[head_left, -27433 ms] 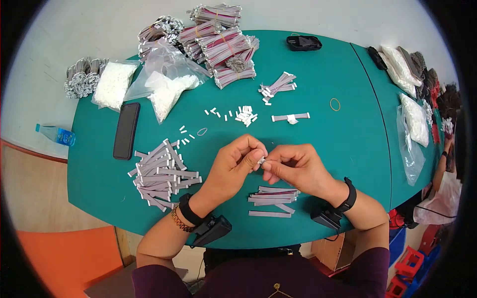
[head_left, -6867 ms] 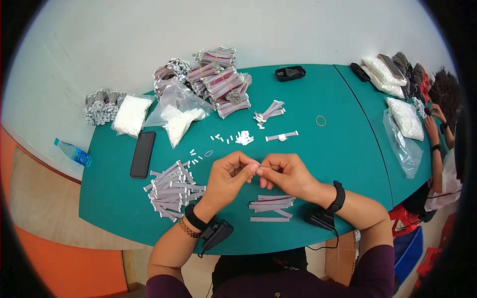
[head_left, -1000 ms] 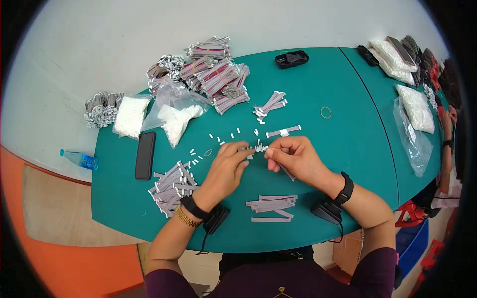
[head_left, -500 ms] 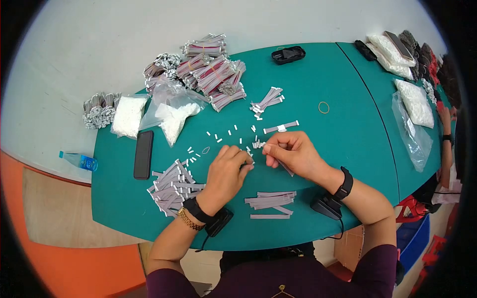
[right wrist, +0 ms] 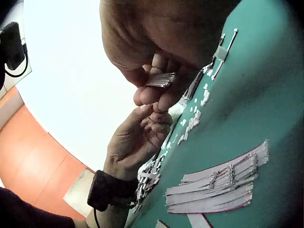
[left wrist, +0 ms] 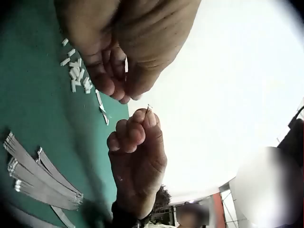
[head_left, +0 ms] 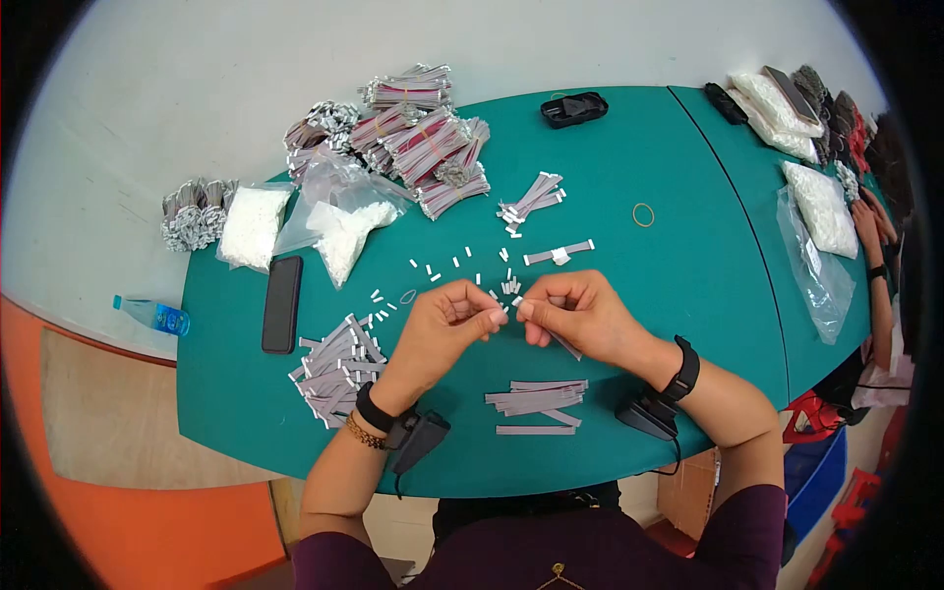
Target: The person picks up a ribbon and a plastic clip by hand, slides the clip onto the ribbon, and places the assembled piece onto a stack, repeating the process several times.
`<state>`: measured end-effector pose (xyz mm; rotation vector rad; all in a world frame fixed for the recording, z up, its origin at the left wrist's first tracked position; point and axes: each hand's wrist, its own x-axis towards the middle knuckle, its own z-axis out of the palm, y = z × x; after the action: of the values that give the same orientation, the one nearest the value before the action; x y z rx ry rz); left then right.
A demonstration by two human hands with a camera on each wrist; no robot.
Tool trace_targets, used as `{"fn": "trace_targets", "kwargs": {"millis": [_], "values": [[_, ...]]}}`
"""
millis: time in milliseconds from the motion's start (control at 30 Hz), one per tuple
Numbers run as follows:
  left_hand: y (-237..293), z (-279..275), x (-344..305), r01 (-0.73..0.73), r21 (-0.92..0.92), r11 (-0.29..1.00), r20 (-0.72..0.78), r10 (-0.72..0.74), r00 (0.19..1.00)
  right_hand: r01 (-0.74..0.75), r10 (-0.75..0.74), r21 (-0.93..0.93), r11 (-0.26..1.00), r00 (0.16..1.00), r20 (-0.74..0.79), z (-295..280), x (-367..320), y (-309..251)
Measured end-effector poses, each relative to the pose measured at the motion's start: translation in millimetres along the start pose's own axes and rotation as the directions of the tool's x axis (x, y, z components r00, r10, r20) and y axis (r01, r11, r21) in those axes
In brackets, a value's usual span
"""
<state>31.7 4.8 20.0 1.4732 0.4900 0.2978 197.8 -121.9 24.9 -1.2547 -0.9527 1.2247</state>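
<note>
Thumb and forefinger of the left hand (head_left: 438, 329) pinch what looks like a small white piece (head_left: 504, 310), mostly hidden by the fingertips. Close beside it, the right hand (head_left: 590, 320) pinches a grey flat ribbon (head_left: 564, 344) with a white end (head_left: 518, 302). In the right wrist view, the ribbon's bare wire ends (right wrist: 162, 80) show between the right hand's fingers, above the left hand (right wrist: 137, 137). The left wrist view has the left hand (left wrist: 133, 42) over the right hand (left wrist: 137, 156). Loose white pieces (head_left: 511, 287) lie just beyond the fingertips.
Grey ribbons lie in a pile (head_left: 339, 369) at left and a stack (head_left: 536, 398) nearer the body. Behind are bundled ribbons (head_left: 428, 147), bags of white pieces (head_left: 254, 226), a phone (head_left: 282, 305), a black case (head_left: 573, 109) and a rubber band (head_left: 643, 214).
The left hand has come back from the loose white pieces, its thumb and forefinger now together near the right fingertips. The right hand keeps its ribbon. Compared with earlier, the white pieces are more spread out.
</note>
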Motion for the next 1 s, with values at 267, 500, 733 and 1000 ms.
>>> {"fn": "trace_targets", "kwargs": {"millis": [267,500,733,1000], "values": [[1.0,2.6,-1.1,0.090,-0.399,0.913,0.059,-0.072,0.996,0.005,-0.006,0.011,1.000,0.998,0.062,3.5,-1.4,1.4],[-2.6,-0.8,-3.8,0.154,-0.469,0.870,0.115,-0.113,0.987,-0.022,0.022,-0.002,1.000,0.995,0.097,5.3,-2.5,0.4],[-10.0,-4.0,-5.7,0.128,-0.441,0.888,0.099,-0.094,0.991,-0.043,0.044,-0.011,0.999,0.995,0.094,5.6,-1.9,-2.3],[-15.7,1.2,-7.1,0.070,-0.382,0.921,0.065,-0.048,0.997,-0.048,0.047,0.005,0.999,0.992,0.114,7.9,-2.3,2.4]]}}
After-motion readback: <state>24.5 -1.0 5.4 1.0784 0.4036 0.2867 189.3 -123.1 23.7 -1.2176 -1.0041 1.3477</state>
